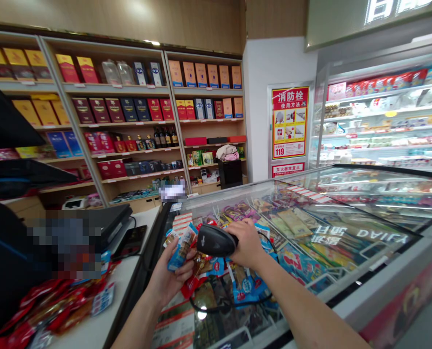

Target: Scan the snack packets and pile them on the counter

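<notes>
Above freezer [377, 268]: left hand [174, 264], packet [183, 248]; right hand [248, 244], scanner [216, 240] (black).

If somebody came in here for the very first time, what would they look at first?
Probably the black scanner in the right hand, near the middle, with its head close to a blue packet in the left hand, above the glass-topped freezer. Next might come the bright red-and-yellow poster on the white wall behind, and the heap of shiny red packets on the counter at lower left.
</notes>
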A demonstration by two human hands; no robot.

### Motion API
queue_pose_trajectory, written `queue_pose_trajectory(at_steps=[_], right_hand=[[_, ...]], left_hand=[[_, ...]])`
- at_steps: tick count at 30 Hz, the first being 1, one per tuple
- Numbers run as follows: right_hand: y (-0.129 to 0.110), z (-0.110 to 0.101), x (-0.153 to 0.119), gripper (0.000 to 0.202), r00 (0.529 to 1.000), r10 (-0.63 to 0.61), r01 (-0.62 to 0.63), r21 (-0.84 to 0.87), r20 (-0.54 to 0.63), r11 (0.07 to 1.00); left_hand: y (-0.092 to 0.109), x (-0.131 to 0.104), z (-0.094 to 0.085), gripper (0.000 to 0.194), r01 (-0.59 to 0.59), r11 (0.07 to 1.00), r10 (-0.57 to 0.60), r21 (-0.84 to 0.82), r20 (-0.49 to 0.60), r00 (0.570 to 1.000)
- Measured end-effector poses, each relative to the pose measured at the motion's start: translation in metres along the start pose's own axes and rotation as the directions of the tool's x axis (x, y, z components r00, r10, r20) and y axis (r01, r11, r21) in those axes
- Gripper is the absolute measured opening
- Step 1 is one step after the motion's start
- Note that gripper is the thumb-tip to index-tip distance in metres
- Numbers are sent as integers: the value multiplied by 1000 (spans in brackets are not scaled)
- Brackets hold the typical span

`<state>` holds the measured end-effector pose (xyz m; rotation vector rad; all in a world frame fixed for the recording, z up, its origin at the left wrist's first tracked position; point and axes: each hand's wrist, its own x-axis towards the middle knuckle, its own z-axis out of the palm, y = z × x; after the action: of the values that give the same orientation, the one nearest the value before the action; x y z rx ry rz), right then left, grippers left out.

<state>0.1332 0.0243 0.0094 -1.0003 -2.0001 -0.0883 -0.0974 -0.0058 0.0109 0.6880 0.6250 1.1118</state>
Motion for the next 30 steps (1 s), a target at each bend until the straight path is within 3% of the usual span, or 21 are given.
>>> queue_pose_trajectory(at_steps=[3, 5, 7, 9, 10, 12, 15, 19, 23, 26, 30], right_hand=[[4, -1, 0, 22, 996, 62, -63, -13, -71, 998], [9, -3, 1, 21, 984, 129, -134, -35, -121, 990], [14, -5, 2, 19, 967, 194, -205, -50, -165, 978], [19, -5, 2, 18, 948, 243, -259, -52, -205, 965], [22, -5, 2, 18, 940, 259, -276, -49, -220, 960], [26, -4, 1, 18, 932, 276, -294, -43, -236, 955], [31, -3, 1, 18, 928, 282, -301, -45, -244, 953], [31, -3, 1, 17, 928, 282, -305, -63, -243, 950], [29, -2, 1, 18, 927, 284, -311, -78, -244, 947], [31, -1, 0, 19, 932, 276, -302, -82, -236, 950], [33, 1, -1, 19, 935, 269, -295, -88, -231, 951]], left_hand=[[0, 1, 0, 30, -88, 988, 100, 129, -91, 991], [2, 5, 0, 30, -164, 918, 248, 360, -199, 948], [6, 12, 1, 31, -158, 715, 442, 681, -266, 856], [11, 20, 4, 39, -59, 391, 597, 918, -205, 776], [12, 25, 7, 44, -8, 227, 632, 974, -141, 762], [12, 36, 14, 50, 48, -26, 624, 999, -22, 781], [8, 53, 24, 51, 73, -224, 563, 972, 68, 824], [3, 70, 27, 56, 100, -315, 544, 944, 93, 834], [3, 70, 15, 58, 82, -322, 589, 943, 132, 798], [6, 54, 0, 56, 60, -340, 635, 939, 182, 750], [19, 14, -28, 55, 72, -396, 663, 915, 230, 713]])
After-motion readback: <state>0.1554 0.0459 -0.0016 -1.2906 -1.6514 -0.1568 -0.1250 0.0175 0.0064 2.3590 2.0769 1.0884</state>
